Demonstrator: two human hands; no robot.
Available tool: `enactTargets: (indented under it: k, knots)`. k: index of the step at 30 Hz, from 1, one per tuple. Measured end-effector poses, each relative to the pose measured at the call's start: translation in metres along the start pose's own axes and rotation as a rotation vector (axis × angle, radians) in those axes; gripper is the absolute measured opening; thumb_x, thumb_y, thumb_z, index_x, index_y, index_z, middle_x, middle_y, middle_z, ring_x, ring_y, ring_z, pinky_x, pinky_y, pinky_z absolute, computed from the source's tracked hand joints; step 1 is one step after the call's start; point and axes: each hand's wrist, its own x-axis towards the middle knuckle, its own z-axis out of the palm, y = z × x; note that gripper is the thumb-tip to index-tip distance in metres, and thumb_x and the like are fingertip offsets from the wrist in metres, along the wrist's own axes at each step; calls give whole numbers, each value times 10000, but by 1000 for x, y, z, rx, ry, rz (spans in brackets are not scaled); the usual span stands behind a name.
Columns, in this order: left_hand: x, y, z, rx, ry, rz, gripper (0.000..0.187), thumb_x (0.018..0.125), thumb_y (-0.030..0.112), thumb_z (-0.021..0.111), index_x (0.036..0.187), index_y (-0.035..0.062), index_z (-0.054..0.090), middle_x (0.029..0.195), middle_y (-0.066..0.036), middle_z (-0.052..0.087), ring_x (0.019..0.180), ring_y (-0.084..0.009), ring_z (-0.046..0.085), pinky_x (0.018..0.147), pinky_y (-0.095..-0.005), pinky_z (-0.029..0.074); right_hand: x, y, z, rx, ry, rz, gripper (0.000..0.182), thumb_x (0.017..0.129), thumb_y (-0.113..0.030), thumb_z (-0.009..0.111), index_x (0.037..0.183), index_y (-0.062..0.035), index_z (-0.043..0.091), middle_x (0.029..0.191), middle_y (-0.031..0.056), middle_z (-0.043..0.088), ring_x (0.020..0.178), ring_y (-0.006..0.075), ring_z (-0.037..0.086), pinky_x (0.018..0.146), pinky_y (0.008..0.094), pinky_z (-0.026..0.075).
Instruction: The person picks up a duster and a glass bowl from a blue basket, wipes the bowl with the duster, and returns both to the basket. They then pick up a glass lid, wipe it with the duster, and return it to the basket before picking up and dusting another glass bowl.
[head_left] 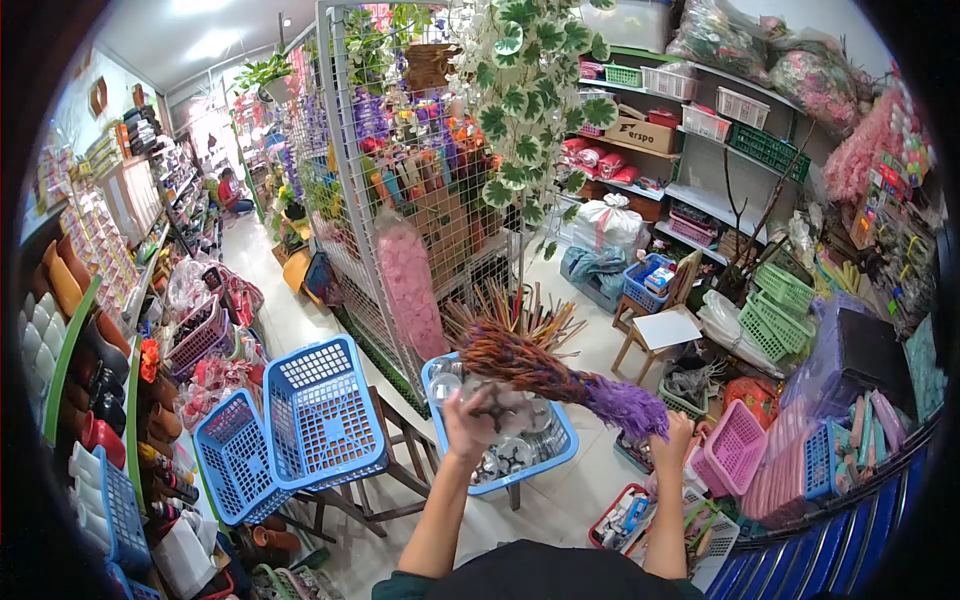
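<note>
A long bundle of dried stems, orange-brown with a purple feathery end, slants across the space in front of me. My right hand is closed around the tip of the purple end. Thin sticks fan out at the bundle's far end. Just below the brown part is my left hand, raised, its fingers smeared by motion; whether it touches the bundle I cannot make out. Under both lies a blue basket holding several clear, rounded containers.
Two blue plastic baskets rest on a wooden stand at the left. A white wire-mesh rack with hanging leaves rises ahead. A small wooden chair, green crates and a pink basket stand at the right. A person sits far down the aisle.
</note>
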Motion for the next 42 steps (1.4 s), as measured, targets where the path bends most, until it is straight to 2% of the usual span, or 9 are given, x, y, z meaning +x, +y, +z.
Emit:
enactTargets:
  k: [10, 12, 16, 25, 28, 32, 34, 38, 42]
  knots:
    - [2, -7, 12, 1, -59, -56, 770, 815, 665, 327, 1171, 12, 528, 1184, -163, 571, 1066, -312, 558, 845, -367, 437, -12, 12, 8, -20, -34, 2, 133, 696, -163, 612, 690, -33, 585, 712, 120, 580, 752, 323, 508, 700, 412, 348]
    - [15, -11, -28, -666, -370, -8, 747, 815, 660, 318, 1216, 64, 524, 1245, -121, 549, 1121, -300, 520, 862, -397, 435, -23, 29, 7, -15, -68, 16, 148, 689, -175, 626, 679, -35, 580, 709, 117, 578, 740, 323, 505, 682, 413, 343]
    - [14, 10, 13, -360, 40, 52, 694, 833, 649, 333, 1262, 135, 513, 1254, -90, 546, 1097, -280, 517, 882, -474, 423, -26, 22, -6, -11, -10, -68, 133, 693, -154, 613, 652, -40, 559, 700, 117, 569, 736, 330, 504, 683, 417, 348]
    - [25, -4, 2, -876, -4, -86, 665, 927, 587, 215, 1294, 113, 502, 1288, -150, 518, 1149, -350, 480, 1006, -526, 349, -36, 29, 17, -2, -73, -15, 106, 701, -132, 595, 653, -45, 561, 697, 111, 564, 731, 329, 503, 682, 410, 346]
    - [28, -9, -8, -830, -277, -172, 690, 927, 595, 193, 1306, 101, 490, 1302, -178, 501, 1193, -353, 456, 1065, -570, 276, -38, 35, 22, -17, 3, 43, 122, 708, -155, 608, 653, -55, 565, 686, 105, 553, 718, 315, 501, 668, 403, 338]
    - [21, -5, 17, -497, -107, -77, 702, 910, 612, 239, 1343, 105, 460, 1378, -174, 427, 1248, -346, 416, 1082, -560, 244, -34, 27, 26, -25, 7, 3, 135, 707, -169, 615, 651, -57, 563, 680, 104, 547, 716, 311, 501, 663, 400, 336]
    - [22, -6, 13, -1185, -158, -401, 579, 924, 489, 383, 1331, 81, 439, 1303, -185, 461, 1198, -360, 440, 1067, -537, 297, -32, 14, 22, 14, -33, -69, 150, 714, -183, 619, 654, -57, 566, 684, 106, 553, 717, 313, 502, 659, 404, 334]
    - [21, 1, 15, -726, -195, -172, 595, 945, 504, 276, 1356, 103, 433, 1360, -197, 435, 1244, -354, 409, 1058, -561, 271, -35, 34, 34, -6, 33, 18, 198, 739, -216, 623, 648, -52, 557, 666, 104, 536, 706, 306, 495, 655, 405, 334]
    - [18, 5, 19, -838, -227, -187, 613, 958, 501, 221, 1372, 95, 418, 1410, -202, 401, 1288, -396, 368, 1066, -582, 244, -35, 30, 36, -18, 42, 9, 199, 739, -215, 621, 647, -51, 553, 662, 106, 533, 701, 307, 495, 653, 405, 333]
